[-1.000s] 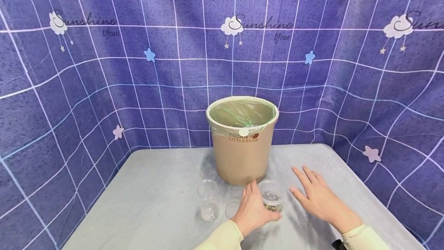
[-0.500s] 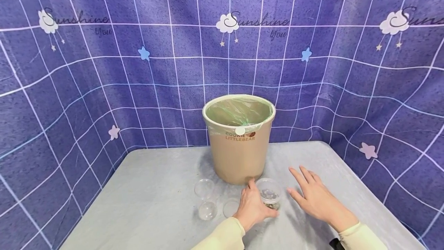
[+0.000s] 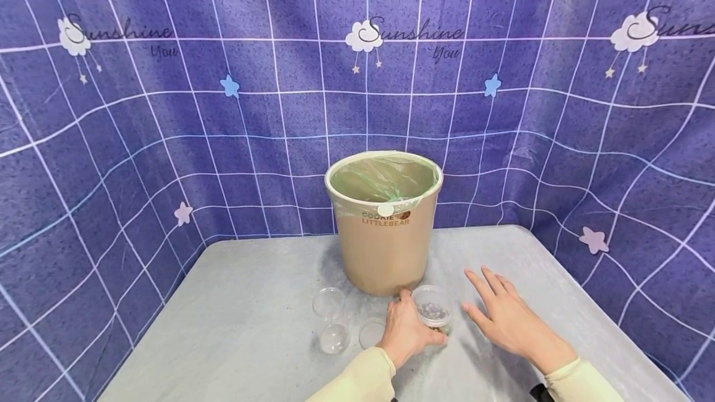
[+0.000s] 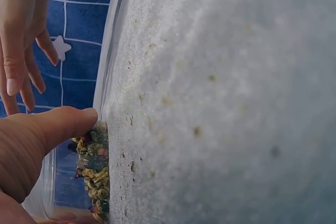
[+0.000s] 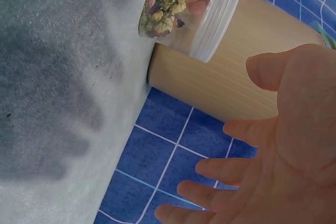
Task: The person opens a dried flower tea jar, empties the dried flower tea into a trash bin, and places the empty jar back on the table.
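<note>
My left hand (image 3: 406, 330) grips a clear round plastic jar (image 3: 432, 304) that stands upright on the table. In the right wrist view the jar (image 5: 181, 30) has a translucent screw lid (image 5: 216, 19), and dried flower buds (image 5: 165, 6), yellowish with some pink, fill its lower part. The thumb (image 4: 68, 124) lies along the jar's near side. Off to the right, my right hand (image 3: 511, 321) hovers apart from the jar, palm facing it, fingers spread and holding nothing.
A beige bin (image 3: 385, 253) with a green liner stands just behind the jar. Left of my left hand are a clear small cup (image 3: 334, 339) and two clear discs, one farther back (image 3: 328, 303) and one partly behind the hand (image 3: 371, 332). A blue grid curtain (image 3: 279, 110) surrounds the grey table (image 3: 246, 303).
The head view has shifted slightly, so everything appears a little farther left. Both hands and the jar look otherwise unmoved.
</note>
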`<action>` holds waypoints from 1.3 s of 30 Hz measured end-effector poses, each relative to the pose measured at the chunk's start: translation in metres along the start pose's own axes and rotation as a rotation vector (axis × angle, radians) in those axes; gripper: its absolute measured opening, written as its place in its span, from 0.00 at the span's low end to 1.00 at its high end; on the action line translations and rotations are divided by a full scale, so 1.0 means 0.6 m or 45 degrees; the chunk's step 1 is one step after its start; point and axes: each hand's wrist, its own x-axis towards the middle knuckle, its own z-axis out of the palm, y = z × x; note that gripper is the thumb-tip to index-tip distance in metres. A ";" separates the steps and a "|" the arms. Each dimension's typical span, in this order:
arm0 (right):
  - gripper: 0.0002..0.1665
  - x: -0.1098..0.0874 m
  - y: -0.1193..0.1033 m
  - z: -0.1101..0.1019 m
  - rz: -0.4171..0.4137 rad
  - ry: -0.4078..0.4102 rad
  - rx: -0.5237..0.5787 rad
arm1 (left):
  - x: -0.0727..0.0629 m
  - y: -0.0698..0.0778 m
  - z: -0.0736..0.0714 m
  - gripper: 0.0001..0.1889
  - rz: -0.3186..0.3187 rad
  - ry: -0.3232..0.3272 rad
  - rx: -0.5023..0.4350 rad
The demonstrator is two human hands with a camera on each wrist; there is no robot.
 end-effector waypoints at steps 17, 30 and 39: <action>0.36 0.005 -0.007 -0.012 0.017 0.008 0.015 | 0.000 -0.002 -0.005 0.49 0.038 0.006 -0.051; 0.37 0.055 -0.046 -0.041 0.001 -0.003 0.196 | 0.000 0.006 -0.062 0.45 0.139 -0.029 -0.166; 0.35 0.084 -0.089 -0.080 -0.087 0.050 0.273 | -0.023 0.027 -0.130 0.43 0.226 0.008 -0.175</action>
